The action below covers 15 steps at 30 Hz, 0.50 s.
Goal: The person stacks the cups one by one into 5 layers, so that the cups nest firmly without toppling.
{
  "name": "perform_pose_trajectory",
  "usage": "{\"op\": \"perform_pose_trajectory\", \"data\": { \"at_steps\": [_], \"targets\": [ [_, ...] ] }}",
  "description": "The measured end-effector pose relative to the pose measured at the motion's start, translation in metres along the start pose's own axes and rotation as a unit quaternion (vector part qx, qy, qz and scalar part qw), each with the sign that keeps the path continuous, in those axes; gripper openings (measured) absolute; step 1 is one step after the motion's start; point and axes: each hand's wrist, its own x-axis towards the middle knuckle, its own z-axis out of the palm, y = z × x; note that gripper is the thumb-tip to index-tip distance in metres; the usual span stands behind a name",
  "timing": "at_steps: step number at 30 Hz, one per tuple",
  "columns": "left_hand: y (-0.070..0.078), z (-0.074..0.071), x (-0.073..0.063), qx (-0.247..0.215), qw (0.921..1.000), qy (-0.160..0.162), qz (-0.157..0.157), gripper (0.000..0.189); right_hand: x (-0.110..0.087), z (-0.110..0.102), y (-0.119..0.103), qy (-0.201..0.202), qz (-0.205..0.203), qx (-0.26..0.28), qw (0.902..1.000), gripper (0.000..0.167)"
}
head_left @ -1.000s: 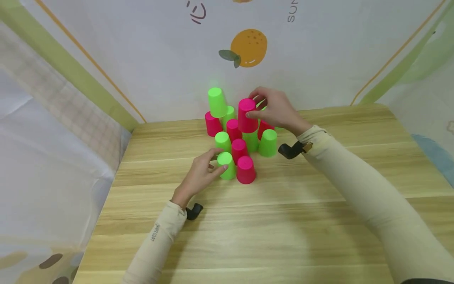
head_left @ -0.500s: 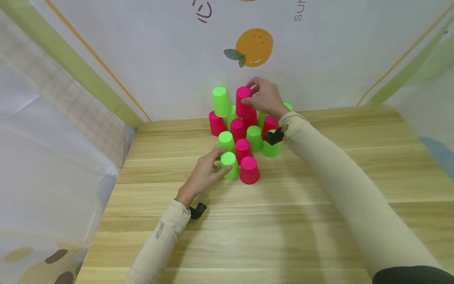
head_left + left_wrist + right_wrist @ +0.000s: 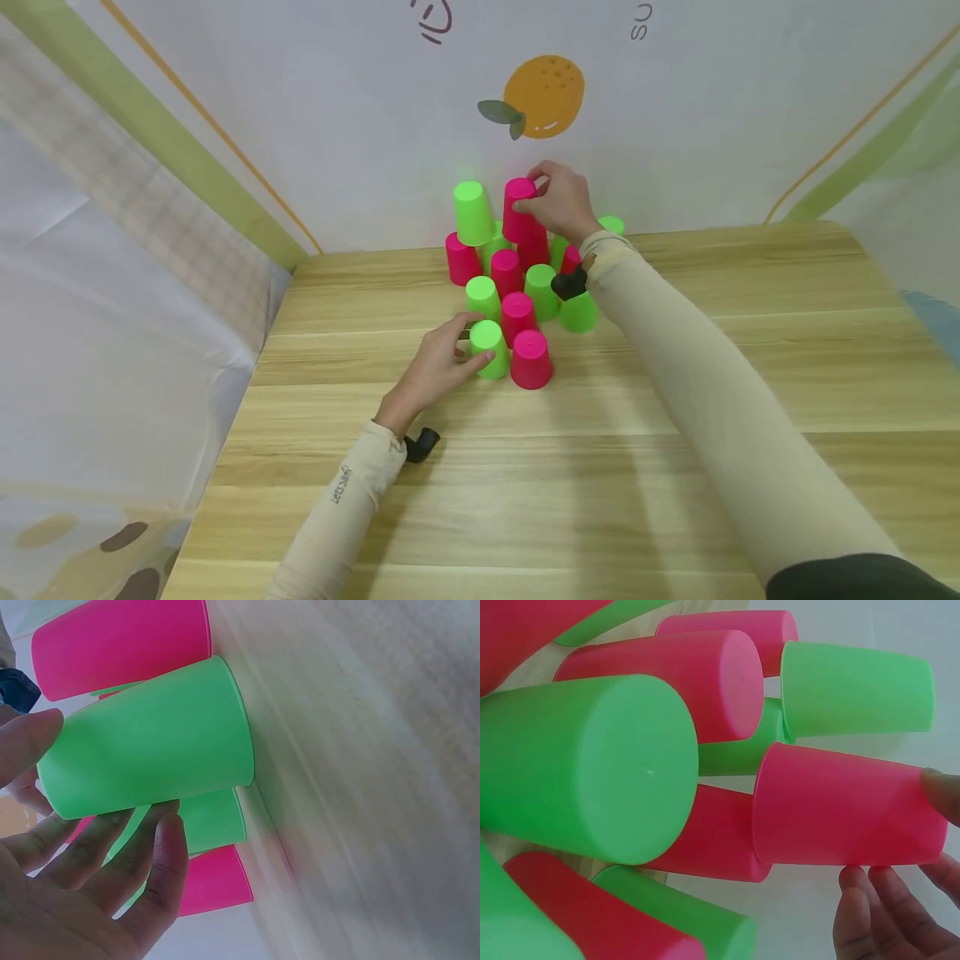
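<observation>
Right hand (image 3: 561, 202): thumb on one side, fingertips on the other, pinching the held pink cup (image 3: 517, 215) near its closed end; spread matches the cup's width. Held cup is inverted, at the back of the cluster, directly over the rear pink cup (image 3: 534, 252). Whether its rim bears on the cup below: cannot tell.

Left hand (image 3: 433, 362): partly open, thumb and fingers curved around the near green cup (image 3: 489, 352). Left wrist view shows thumb at the closed end, fingers along the side. This cup stands mouth-down on the wooden table (image 3: 487, 517); the near pink cup (image 3: 531, 364) stands just right of it, also inverted.

Second level: the upper green cup (image 3: 472, 217), inverted, rests across the left-rear pink cup (image 3: 462, 260) and the rear green cup (image 3: 498, 247), just left of the held cup.

Between the hands: the inner green cup (image 3: 482, 296), the inner pink cup (image 3: 518, 317) and the central green cup (image 3: 542, 290), all mouth-down. The right-hand green cup (image 3: 579, 313) is partly hidden by the black wrist mount (image 3: 568, 283).

Both arms: beige sleeves (image 3: 697, 392); lettering on the left one. Behind the table: white cloth (image 3: 360, 142) with a printed orange (image 3: 547, 96).
</observation>
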Motion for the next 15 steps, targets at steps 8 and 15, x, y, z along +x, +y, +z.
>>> {"op": "perform_pose_trajectory", "data": {
  "at_steps": [8, 15],
  "targets": [
    [-0.0013, 0.0008, 0.0001, -0.002, 1.0, -0.003, 0.002, 0.055, 0.0009, 0.0035, -0.0029, 0.003, 0.005, -0.012, 0.9999, 0.049],
    [-0.0024, 0.0024, -0.0008, 0.002, 1.0, -0.001, 0.001, 0.054, 0.0, 0.0021, -0.0011, -0.003, 0.012, -0.015, 0.9998, 0.054]
  ]
}}
